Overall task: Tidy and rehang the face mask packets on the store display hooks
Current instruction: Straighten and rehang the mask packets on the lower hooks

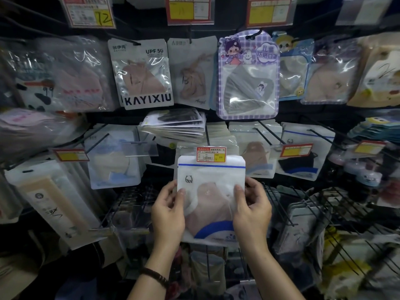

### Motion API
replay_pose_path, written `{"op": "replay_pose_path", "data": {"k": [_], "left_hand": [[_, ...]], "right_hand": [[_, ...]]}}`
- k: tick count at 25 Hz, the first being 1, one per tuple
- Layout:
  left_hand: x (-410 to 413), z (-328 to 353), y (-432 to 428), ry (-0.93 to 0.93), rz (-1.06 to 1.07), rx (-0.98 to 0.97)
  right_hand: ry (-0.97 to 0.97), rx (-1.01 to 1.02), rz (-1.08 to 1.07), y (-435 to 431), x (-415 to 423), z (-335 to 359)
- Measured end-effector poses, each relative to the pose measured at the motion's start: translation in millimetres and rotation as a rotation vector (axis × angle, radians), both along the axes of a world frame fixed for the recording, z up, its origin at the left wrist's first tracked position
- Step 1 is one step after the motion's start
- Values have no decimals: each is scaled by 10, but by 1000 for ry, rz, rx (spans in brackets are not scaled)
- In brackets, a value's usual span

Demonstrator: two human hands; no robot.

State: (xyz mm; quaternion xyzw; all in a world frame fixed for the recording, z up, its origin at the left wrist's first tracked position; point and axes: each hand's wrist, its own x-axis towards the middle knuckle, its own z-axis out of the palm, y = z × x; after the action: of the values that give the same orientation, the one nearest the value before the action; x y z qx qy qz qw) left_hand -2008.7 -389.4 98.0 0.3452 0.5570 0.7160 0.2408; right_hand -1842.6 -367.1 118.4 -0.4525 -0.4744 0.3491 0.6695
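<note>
A white face mask packet [211, 176] with a blue zip line and a pink mask inside is held upright in front of the middle row. My left hand [167, 215] grips its left edge, thumb on the front. Its right edge is gripped by my right hand [252, 213] in the same way. The packet's top sits just under a red and yellow price tag [211, 154] at the tip of a display hook. Whether the packet hangs on the hook cannot be told.
Rows of hanging mask packets fill the wall: a KAYIXIU packet [144, 74], a purple cartoon packet [247, 74], a tilted stack of packets [175, 125]. Bare black hooks [281, 204] jut out at lower right. More packets hang below the hands.
</note>
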Motion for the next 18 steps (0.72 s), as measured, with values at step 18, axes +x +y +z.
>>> {"op": "replay_pose_path", "data": {"k": [18], "left_hand": [[1364,-192,123,-51,-169,26]], "right_hand": [[178,-141,-279,-32,1378,-276]]}}
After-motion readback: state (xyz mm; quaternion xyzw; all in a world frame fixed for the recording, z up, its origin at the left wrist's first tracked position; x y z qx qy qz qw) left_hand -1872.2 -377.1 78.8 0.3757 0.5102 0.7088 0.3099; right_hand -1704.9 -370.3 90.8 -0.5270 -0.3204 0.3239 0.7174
